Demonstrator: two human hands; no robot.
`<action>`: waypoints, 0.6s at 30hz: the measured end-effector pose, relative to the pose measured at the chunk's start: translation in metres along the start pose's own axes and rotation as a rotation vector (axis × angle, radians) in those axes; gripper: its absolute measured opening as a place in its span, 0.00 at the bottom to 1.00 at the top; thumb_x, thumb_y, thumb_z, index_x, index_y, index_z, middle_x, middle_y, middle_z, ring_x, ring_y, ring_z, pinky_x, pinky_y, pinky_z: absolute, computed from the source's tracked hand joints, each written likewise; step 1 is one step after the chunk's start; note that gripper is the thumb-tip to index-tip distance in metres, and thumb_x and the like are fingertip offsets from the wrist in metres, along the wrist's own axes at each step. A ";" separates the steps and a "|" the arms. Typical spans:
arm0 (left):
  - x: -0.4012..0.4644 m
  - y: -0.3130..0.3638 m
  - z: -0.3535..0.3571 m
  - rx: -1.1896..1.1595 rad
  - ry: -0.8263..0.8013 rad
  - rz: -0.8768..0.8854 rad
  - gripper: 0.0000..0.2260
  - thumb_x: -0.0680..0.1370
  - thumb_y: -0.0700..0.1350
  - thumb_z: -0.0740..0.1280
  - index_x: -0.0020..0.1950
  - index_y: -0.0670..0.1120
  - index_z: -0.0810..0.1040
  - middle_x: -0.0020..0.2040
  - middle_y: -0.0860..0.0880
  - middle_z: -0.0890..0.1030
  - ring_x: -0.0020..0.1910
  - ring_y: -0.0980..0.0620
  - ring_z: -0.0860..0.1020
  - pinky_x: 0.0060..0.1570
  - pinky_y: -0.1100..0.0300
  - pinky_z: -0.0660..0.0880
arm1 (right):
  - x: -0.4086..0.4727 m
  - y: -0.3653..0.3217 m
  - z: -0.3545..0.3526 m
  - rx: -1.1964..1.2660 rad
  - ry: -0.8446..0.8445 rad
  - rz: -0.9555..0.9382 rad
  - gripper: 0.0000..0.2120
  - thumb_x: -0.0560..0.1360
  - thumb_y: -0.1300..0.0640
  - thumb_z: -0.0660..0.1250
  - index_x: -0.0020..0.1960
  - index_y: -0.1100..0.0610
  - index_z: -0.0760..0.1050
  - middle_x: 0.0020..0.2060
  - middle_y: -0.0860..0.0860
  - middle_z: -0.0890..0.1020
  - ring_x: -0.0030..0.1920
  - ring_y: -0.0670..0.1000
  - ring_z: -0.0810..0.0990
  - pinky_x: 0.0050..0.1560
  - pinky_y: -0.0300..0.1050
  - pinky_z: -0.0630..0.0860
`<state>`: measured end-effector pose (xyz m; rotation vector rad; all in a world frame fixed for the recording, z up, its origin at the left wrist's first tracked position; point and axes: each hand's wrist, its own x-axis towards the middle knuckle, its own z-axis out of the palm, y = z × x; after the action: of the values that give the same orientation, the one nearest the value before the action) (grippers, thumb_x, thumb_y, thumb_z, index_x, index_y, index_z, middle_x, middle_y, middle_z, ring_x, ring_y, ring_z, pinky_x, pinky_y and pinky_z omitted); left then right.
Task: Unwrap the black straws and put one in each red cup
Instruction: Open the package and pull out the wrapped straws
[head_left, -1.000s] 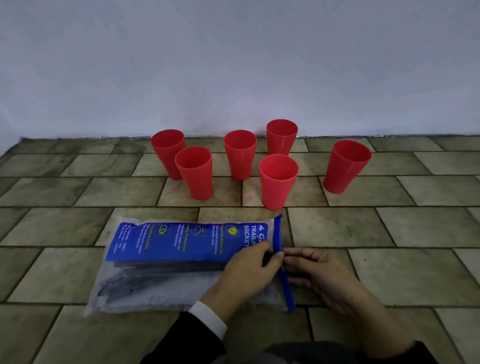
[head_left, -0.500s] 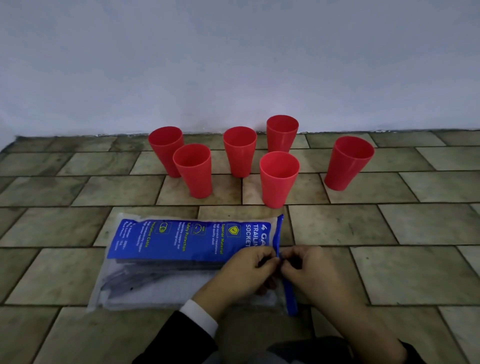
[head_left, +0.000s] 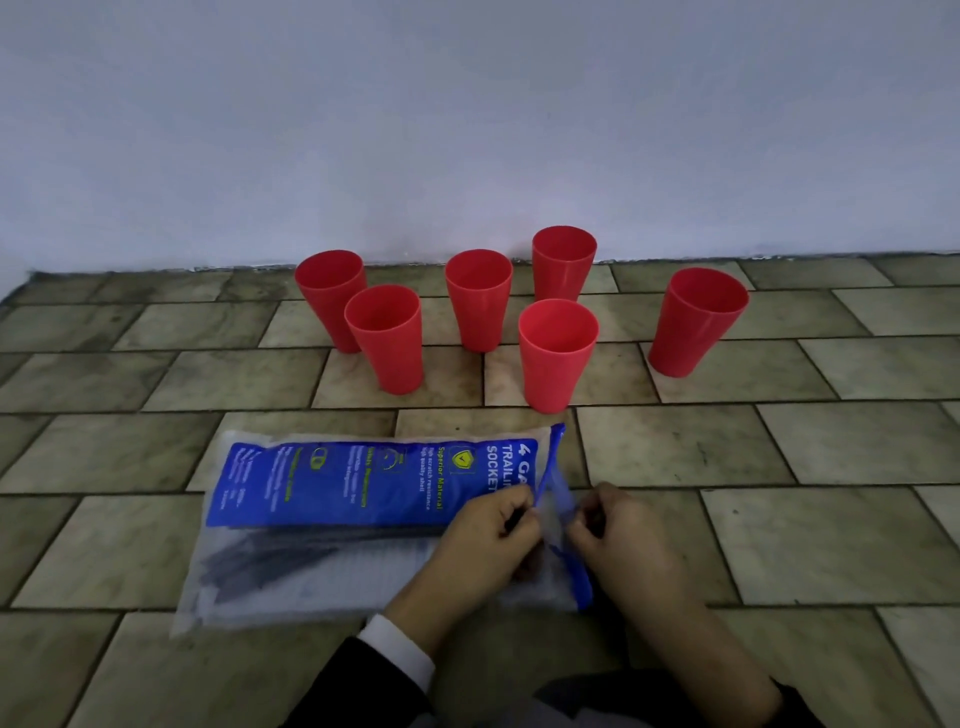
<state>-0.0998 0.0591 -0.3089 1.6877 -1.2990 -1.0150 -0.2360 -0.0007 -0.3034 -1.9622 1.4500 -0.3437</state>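
Note:
A clear plastic bag (head_left: 332, 519) with a blue printed label lies flat on the tiled floor. Black straws (head_left: 270, 558) show through its lower half. Its blue zip strip (head_left: 558, 499) runs down the right end. My left hand (head_left: 483, 540) and my right hand (head_left: 618, 535) pinch the two sides of that strip, which gapes apart between them. Several empty red cups stand upright behind the bag, the nearest (head_left: 557, 353) just beyond the bag's top right corner, another (head_left: 384, 338) to its left and one (head_left: 693, 319) off to the right.
A plain pale wall (head_left: 467, 130) rises right behind the cups. Stone floor tiles (head_left: 831, 467) stretch to the right of the bag and hands. My dark sleeves with a white cuff (head_left: 397, 647) fill the bottom edge.
My hands have closed on the zip strip and pulled it apart, so the bag's right end now gapes a little. The bag and cups have stayed put.

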 end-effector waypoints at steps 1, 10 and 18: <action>-0.001 0.001 -0.001 -0.066 0.004 -0.018 0.09 0.79 0.42 0.60 0.39 0.44 0.73 0.33 0.46 0.78 0.33 0.54 0.78 0.37 0.59 0.78 | 0.002 0.002 0.000 -0.021 0.004 0.007 0.04 0.73 0.53 0.66 0.43 0.53 0.73 0.37 0.49 0.80 0.39 0.50 0.79 0.43 0.52 0.79; 0.000 -0.001 -0.002 -0.103 0.005 -0.074 0.07 0.79 0.43 0.60 0.43 0.45 0.74 0.38 0.46 0.78 0.39 0.49 0.78 0.43 0.54 0.78 | -0.008 -0.012 -0.012 0.013 0.101 -0.363 0.08 0.72 0.56 0.68 0.42 0.49 0.69 0.37 0.41 0.71 0.41 0.42 0.75 0.37 0.32 0.72; -0.004 0.007 0.000 -0.104 0.012 -0.063 0.09 0.79 0.41 0.59 0.39 0.46 0.70 0.32 0.49 0.74 0.28 0.58 0.74 0.33 0.62 0.75 | 0.014 -0.005 0.001 0.005 -0.099 -0.375 0.13 0.72 0.60 0.67 0.56 0.54 0.74 0.49 0.45 0.76 0.49 0.44 0.75 0.47 0.28 0.70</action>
<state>-0.1027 0.0615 -0.3016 1.6615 -1.1720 -1.0891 -0.2269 -0.0119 -0.3032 -2.2115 1.0145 -0.4062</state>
